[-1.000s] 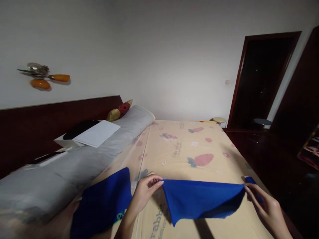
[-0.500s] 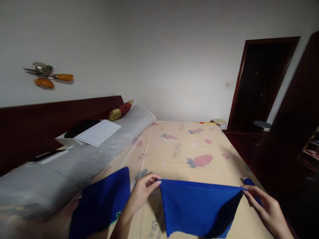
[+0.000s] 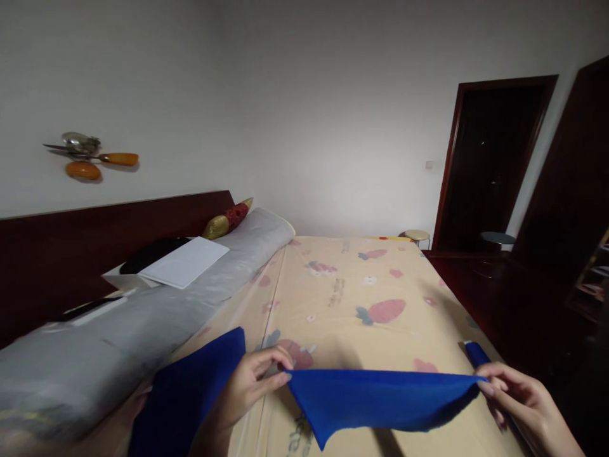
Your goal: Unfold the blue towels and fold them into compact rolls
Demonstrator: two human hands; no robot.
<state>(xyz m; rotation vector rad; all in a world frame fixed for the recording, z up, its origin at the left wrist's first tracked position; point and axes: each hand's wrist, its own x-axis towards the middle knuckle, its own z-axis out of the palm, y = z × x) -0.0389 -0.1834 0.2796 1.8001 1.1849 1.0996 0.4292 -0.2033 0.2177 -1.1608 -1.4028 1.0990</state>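
Note:
A blue cloth [image 3: 375,400] is stretched between both hands just above the bed, its top edge taut and its lower part hanging loose. My left hand [image 3: 252,384] pinches the upper left corner between thumb and fingers. At the opposite corner, my right hand [image 3: 521,397] grips the cloth the same way. A second blue cloth [image 3: 185,387] lies on the bed to the left, partly behind my left forearm. Beyond my right hand, a rolled blue item [image 3: 476,355] rests near the bed's right edge, partly covered by that hand.
The bed [image 3: 323,330] has a yellow strawberry-print sheet. Along its left side lies a long grey bolster [image 3: 190,324] with a white flat box [image 3: 185,261] and a red-gold cushion [image 3: 231,217]. A dark headboard [image 3: 95,241] stands behind. Stools [image 3: 416,235] are near the doorway.
The stretched cloth has come lower and its hanging part has swung up toward me. My hands have moved further apart, the left one leftward and the right one rightward.

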